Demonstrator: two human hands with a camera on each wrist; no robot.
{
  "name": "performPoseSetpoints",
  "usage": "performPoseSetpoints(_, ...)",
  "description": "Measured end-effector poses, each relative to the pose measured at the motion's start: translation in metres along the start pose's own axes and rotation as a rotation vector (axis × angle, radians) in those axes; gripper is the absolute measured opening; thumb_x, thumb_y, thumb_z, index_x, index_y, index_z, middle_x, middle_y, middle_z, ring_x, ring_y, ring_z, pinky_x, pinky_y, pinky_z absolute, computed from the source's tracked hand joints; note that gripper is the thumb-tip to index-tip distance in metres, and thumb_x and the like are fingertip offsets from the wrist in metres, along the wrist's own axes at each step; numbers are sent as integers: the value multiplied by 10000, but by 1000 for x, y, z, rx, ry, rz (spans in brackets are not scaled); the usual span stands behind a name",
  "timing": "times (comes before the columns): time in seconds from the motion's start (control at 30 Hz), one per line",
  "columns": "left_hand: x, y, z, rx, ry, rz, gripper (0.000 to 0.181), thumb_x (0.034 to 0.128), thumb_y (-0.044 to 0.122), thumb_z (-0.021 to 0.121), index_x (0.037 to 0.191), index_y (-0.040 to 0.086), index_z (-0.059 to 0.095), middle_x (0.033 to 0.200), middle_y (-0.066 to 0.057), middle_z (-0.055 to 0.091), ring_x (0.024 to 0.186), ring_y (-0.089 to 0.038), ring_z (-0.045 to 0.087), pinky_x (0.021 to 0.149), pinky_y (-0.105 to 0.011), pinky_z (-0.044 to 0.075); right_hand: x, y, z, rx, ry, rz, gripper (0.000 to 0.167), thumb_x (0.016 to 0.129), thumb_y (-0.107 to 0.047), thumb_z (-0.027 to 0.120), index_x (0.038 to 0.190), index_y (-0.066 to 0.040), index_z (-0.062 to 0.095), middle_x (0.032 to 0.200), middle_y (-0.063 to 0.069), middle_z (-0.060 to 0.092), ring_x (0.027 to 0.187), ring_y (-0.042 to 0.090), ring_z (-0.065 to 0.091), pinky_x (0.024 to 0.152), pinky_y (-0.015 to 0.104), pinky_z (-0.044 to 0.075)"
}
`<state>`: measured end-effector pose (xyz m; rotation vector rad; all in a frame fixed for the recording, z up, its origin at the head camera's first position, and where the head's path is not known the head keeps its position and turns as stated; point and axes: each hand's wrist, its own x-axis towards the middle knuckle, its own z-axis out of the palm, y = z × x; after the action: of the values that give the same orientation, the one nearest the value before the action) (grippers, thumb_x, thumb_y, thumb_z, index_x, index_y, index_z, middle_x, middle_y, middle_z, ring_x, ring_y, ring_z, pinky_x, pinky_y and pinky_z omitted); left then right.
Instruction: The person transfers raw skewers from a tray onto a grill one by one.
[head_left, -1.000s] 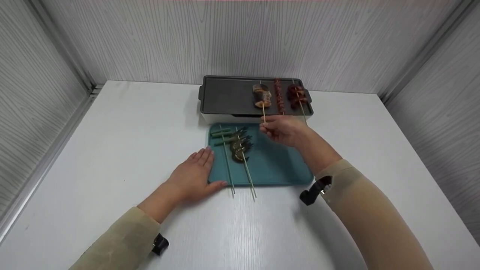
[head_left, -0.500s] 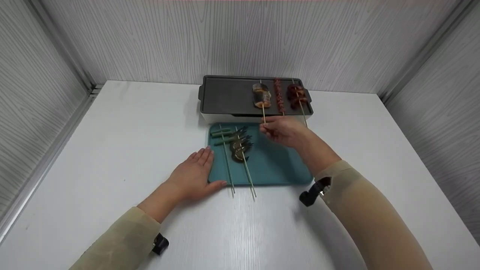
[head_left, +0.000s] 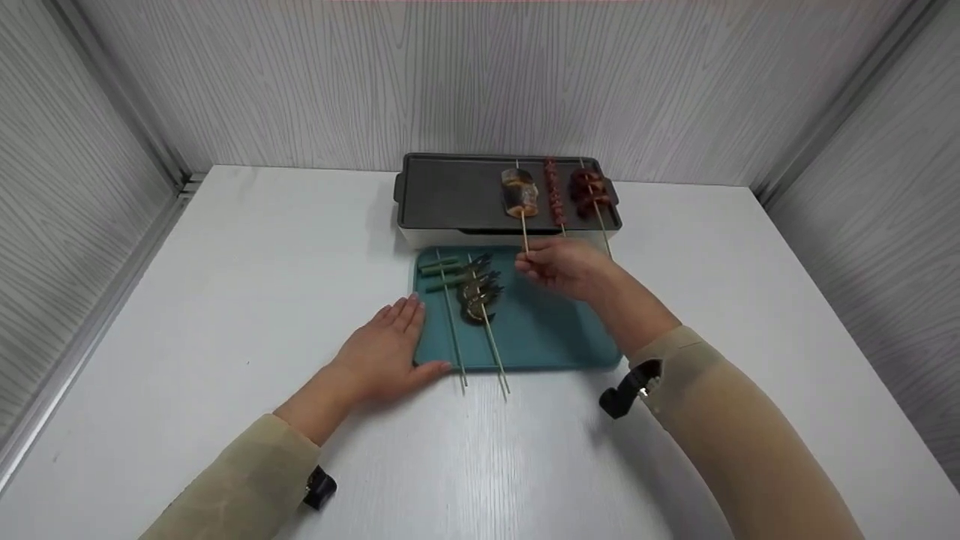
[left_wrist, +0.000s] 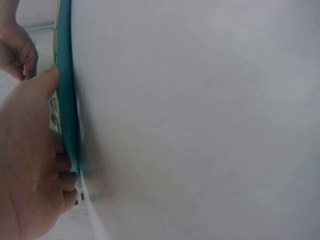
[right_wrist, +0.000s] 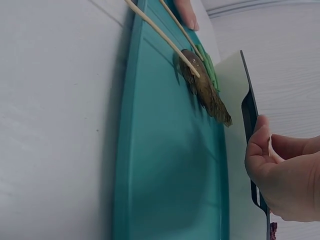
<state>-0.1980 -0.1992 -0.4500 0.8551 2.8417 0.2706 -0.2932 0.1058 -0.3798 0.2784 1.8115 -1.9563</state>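
My right hand (head_left: 564,266) pinches the stick of a skewer with a thick browned piece (head_left: 519,193), which lies on the dark grill plate (head_left: 450,191). In the right wrist view the same hand (right_wrist: 287,172) is at the grill's front edge, thumb and fingertips together. My left hand (head_left: 384,346) rests flat at the left edge of the teal tray (head_left: 555,337), fingers straight, thumb on the front rim. On the tray lie a green vegetable skewer (head_left: 442,280) and a shrimp skewer (head_left: 477,300), their sticks reaching over the front rim.
A thin red skewer (head_left: 553,191) and a dark red curled skewer (head_left: 589,191) lie on the right part of the grill. The grill stands directly behind the tray on the white table (head_left: 262,247). Grey wood-grain walls stand behind and at both sides.
The view has shifted slightly. My right hand has moved a little toward the front, still pinching the stick. My left hand stays at the tray's edge.
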Motion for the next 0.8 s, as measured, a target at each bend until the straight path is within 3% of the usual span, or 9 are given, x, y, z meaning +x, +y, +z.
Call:
performPoseSetpoints(0.13, -1, -4, 1, 3, -8, -10, 1009, 1060, 682, 433, 1632, -119, 213, 1720, -290, 152, 1603, -421, 164, 1296, -523, 179, -2, 3, 1, 6, 6, 8, 491, 1120, -33, 507, 1593, 51, 407, 1496, 252, 549, 1013, 150, 708, 910, 258, 572)
performPoseSetpoints(0.3, -3, -7, 0, 5, -13, -16, 1011, 1060, 684, 433, 1632, -120, 211, 1723, -288, 145, 1604, -422, 161, 1295, -526, 180, -18, 8, 0, -104, 23, -42, 492, 1099, -75, 582, 1558, 53, 458, 1491, 266, 565, 1141, 225, 705, 1050, 355, 547)
performPoseSetpoints(0.4, -5, -11, -2, 8, -14, -11, 1018, 1059, 688, 429, 1628, -128, 212, 1718, -298, 149, 1600, -432, 161, 1293, -533, 185, -32, 13, -6, -293, 42, -126, 503, 1092, -145, 614, 1539, 52, 493, 1472, 252, 590, 1235, 283, 679, 1090, 426, 525)
performPoseSetpoints(0.6, -8, -19, -7, 4, 2, -33, 1031, 1047, 706, 440, 1634, -112, 216, 1720, -283, 158, 1600, -430, 162, 1291, -534, 191, -62, 32, -25, -871, 154, -340, 526, 1078, -249, 642, 1524, 12, 547, 1424, 231, 636, 1304, 356, 623, 1075, 515, 520)
performPoseSetpoints(0.8, -8, -21, -10, 18, 14, -31, 1031, 1040, 713, 452, 1643, -91, 221, 1723, -273, 164, 1602, -427, 156, 1290, -543, 185, -80, 48, -41, -1098, 170, -386, 601, 1059, -255, 669, 1549, 47, 497, 1509, 304, 539, 1407, 450, 521, 1139, 588, 446)
